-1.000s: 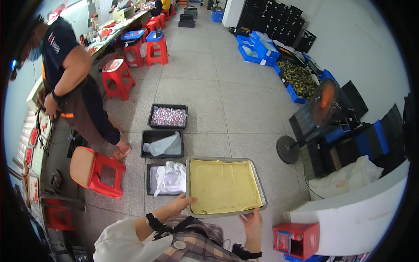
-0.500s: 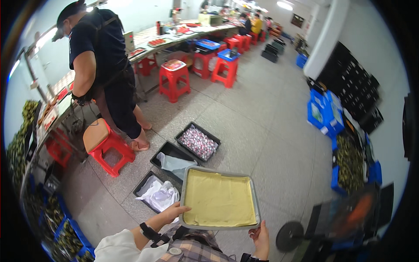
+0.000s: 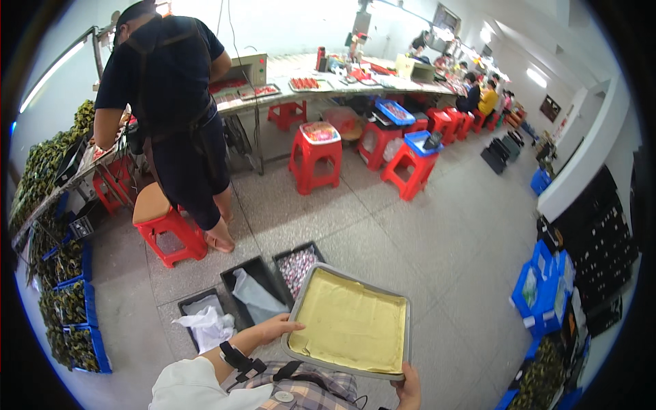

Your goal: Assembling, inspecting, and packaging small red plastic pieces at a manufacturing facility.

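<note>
While you carry the metal tray [image 3: 298,316] of yellow sheet [image 3: 350,322] at waist height over the floor, left hand [image 3: 275,329] fingers grip its near-left edge, right hand [image 3: 408,387] the near-right corner (both closed); a tilt could slide the sheet toward the black bins [image 3: 240,281] below.

- My left hand [image 3: 277,329] and right hand [image 3: 408,386] grip the near edge of the metal tray [image 3: 350,324]; the tray blocks any reach straight ahead.
- Below and left of the tray, three black bins [image 3: 256,295] stand on the floor in a touching row, which closes that side.
- Further left, a red stool [image 3: 166,225] and a standing person [image 3: 175,116] obstruct the way to the workbench [image 3: 321,89].
- Ahead and right, open grey floor [image 3: 437,253] gives free passage.
- Far right, blue crates [image 3: 547,290] line the wall.
- More red stools [image 3: 316,154] stand before the workbench.
</note>
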`<state>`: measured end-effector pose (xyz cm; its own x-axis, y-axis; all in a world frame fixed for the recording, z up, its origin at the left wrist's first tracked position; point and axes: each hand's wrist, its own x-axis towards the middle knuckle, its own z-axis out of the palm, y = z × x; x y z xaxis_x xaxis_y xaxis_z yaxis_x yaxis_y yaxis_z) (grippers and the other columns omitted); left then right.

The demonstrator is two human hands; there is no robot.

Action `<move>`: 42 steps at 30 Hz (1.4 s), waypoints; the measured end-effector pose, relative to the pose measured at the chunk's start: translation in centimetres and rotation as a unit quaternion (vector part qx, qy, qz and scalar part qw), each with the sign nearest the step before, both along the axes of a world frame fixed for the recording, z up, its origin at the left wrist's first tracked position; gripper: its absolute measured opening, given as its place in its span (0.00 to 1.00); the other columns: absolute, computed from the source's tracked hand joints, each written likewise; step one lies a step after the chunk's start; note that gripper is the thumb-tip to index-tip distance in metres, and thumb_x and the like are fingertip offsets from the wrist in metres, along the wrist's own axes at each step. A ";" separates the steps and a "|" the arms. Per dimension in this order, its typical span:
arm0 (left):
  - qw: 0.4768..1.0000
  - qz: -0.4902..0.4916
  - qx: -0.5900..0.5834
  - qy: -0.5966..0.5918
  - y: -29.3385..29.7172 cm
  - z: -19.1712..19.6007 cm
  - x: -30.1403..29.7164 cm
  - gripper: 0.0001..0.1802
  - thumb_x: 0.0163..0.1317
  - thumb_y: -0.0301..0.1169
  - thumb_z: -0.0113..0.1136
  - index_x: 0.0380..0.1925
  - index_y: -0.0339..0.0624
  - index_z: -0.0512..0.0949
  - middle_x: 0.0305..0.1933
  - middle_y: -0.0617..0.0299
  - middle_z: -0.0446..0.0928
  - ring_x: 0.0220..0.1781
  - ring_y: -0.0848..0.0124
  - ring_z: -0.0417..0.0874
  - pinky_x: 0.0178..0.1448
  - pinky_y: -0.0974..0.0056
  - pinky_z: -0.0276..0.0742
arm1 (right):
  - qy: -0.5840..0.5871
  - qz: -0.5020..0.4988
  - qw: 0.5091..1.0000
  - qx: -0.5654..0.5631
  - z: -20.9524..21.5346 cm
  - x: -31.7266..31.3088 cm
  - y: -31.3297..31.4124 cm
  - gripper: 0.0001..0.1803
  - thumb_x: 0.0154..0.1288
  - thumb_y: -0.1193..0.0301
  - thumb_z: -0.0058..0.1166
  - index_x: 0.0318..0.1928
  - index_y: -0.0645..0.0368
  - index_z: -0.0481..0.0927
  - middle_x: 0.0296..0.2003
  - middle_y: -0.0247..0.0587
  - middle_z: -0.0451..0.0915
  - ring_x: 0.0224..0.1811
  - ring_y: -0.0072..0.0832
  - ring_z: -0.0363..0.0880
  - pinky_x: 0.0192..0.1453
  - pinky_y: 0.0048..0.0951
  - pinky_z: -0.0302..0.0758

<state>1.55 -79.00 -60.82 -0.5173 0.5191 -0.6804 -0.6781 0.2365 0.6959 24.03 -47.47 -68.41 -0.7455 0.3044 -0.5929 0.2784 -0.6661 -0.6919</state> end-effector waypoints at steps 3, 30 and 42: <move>0.999 0.045 0.013 0.009 6.9 -1.8 -4.7 0.26 0.54 0.37 0.58 0.49 0.31 0.68 0.47 0.56 0.73 0.48 0.70 0.73 0.52 0.67 0.67 | -0.018 -0.018 1.000 -0.008 -0.3 -6.7 6.5 0.14 0.57 0.61 0.51 0.31 0.60 0.74 0.21 0.34 0.74 0.18 0.24 0.68 0.20 0.24 0.61; 0.853 0.503 0.086 0.114 23.4 1.0 -50.2 0.25 0.61 0.41 0.48 0.51 0.32 0.67 0.50 0.55 0.72 0.51 0.69 0.74 0.55 0.65 0.68 | 0.102 0.352 0.930 0.020 2.5 -84.6 25.2 0.10 0.51 0.69 0.50 0.33 0.60 0.71 0.25 0.37 0.75 0.22 0.25 0.73 0.19 0.23 0.67; 0.759 0.595 -0.003 0.265 15.9 4.8 -75.6 0.22 0.63 0.45 0.44 0.49 0.41 0.69 0.34 0.55 0.79 0.39 0.68 0.80 0.46 0.64 0.75 | 0.161 0.188 0.969 -0.010 8.2 -118.9 21.1 0.12 0.48 0.69 0.52 0.35 0.58 0.73 0.29 0.31 0.75 0.27 0.20 0.74 0.27 0.15 0.70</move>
<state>-74.02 -63.13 -55.98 -0.8193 -0.5324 -0.2130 -0.0393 -0.3185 0.9471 -94.82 -26.38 -60.26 -0.9485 -0.0341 -0.3150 0.2766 -0.5739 -0.7708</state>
